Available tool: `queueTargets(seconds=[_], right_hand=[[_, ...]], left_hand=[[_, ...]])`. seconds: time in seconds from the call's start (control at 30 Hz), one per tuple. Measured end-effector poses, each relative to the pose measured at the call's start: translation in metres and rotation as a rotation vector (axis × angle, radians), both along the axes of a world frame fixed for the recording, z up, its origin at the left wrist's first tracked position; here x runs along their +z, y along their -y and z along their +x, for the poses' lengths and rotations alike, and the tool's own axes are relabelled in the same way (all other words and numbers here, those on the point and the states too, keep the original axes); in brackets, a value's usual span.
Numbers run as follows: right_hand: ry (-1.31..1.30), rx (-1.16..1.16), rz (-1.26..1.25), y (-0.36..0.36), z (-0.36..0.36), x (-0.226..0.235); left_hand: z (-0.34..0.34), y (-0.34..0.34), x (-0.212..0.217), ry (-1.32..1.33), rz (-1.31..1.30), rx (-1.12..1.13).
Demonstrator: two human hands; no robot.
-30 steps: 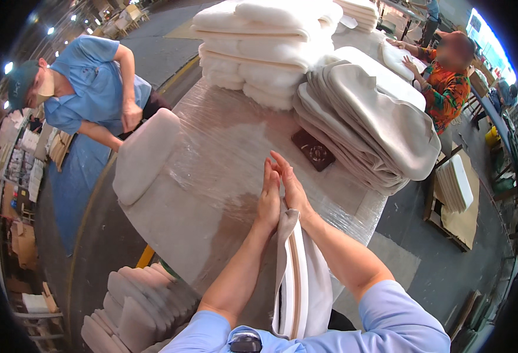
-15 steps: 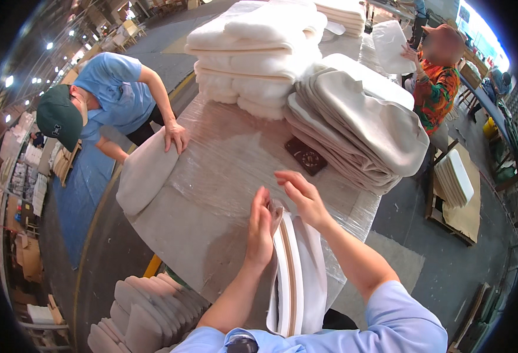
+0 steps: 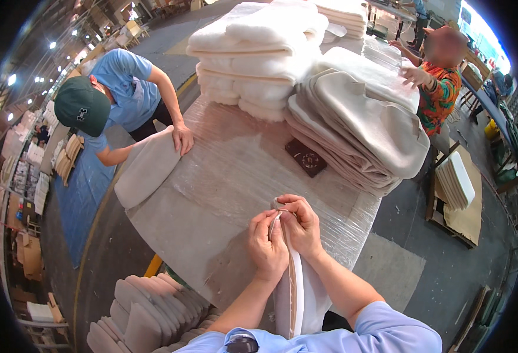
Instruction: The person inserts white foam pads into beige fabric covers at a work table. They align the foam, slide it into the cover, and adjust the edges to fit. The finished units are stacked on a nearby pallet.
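A grey cushion cover [image 3: 313,288] stands on edge between my forearms, running from my body to the table's near part. White padding and a tan strip show along its long open side. At the cover's far end, my left hand [image 3: 269,247] pinches the fabric edge. My right hand [image 3: 303,228] grips the same end from the other side, fingertips close to those of the left. What lies under the fingertips is partly hidden. Beyond my hands, a dark phone-like rectangle [image 3: 306,157] rests on the plastic-covered table [image 3: 212,182].
A tall stack of white padding [image 3: 253,50] and a pile of grey covers [image 3: 365,126] occupy the table's far side. At left, a co-worker [image 3: 127,88] handles a grey cushion [image 3: 152,167]. Another person [image 3: 438,88] stands far right. Several grey cushions [image 3: 147,312] stand lower left.
My hands, apart and open beside the cover's end before, have closed on its fabric edge. The co-worker at left leans further in. The far-right person has lowered a white sheet onto the pile.
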State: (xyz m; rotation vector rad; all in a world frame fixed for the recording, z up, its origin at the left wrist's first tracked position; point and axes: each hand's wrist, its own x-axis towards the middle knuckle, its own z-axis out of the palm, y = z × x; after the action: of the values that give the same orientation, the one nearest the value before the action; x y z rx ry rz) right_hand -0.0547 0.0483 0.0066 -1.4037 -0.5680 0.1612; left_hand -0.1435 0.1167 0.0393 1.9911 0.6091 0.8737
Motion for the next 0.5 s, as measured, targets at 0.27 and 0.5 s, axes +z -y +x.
queueTargets(seconds=[0.27, 0.5], right_hand=[[-0.146, 0.025, 0.313, -0.001, -0.015, -0.022], [-0.157, 0.107, 0.393, 0.011, -0.021, -0.022]], left_hand=[[-0.001, 0.004, -0.009, 0.113, 0.049, -0.072], [-0.009, 0.007, -0.003, 0.143, 0.085, -0.116]])
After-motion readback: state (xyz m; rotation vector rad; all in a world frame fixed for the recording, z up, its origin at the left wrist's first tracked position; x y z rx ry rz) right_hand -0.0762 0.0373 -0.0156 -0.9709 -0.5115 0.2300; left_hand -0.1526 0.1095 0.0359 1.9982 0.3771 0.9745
